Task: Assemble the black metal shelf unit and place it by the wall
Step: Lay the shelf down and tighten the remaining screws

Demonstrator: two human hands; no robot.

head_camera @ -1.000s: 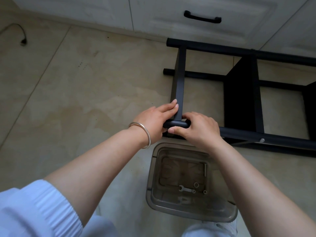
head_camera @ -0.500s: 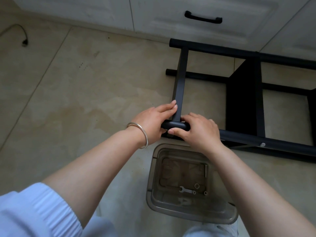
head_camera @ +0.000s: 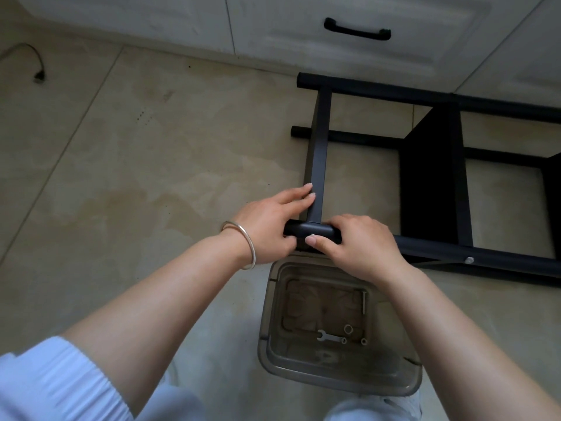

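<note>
Black metal shelf unit [head_camera: 431,177] lying on its side on the tiled floor [head_camera: 151,165], just in front of the white cabinets [head_camera: 349,47], so not yet standing by a wall. Both hands work at the end of its near tube [head_camera: 311,230], where a flat cross-bar [head_camera: 318,153] meets it. The left hand [head_camera: 270,221] cups the tube end from the outer side, fingers lying straight along the cross-bar. The right hand [head_camera: 359,247] curls over the tube, its thumb pressed against the near face.

Risks, as judged: the joint under the hands may not be fastened, since no bolt head shows there, unlike the one farther along the near tube [head_camera: 469,260]; a hard push could spring the cross-bar out or pinch a finger. A sideways shove could slide the unit on the smooth tile or knock it against the cabinets.

A clear plastic bin [head_camera: 334,381] stands on the floor just nearer than the near tube, holding a small wrench [head_camera: 328,337], washers and a long bolt. A loose cable [head_camera: 38,71] lies well beyond the unit's open end. A silver bangle [head_camera: 243,247] circles the left wrist.
</note>
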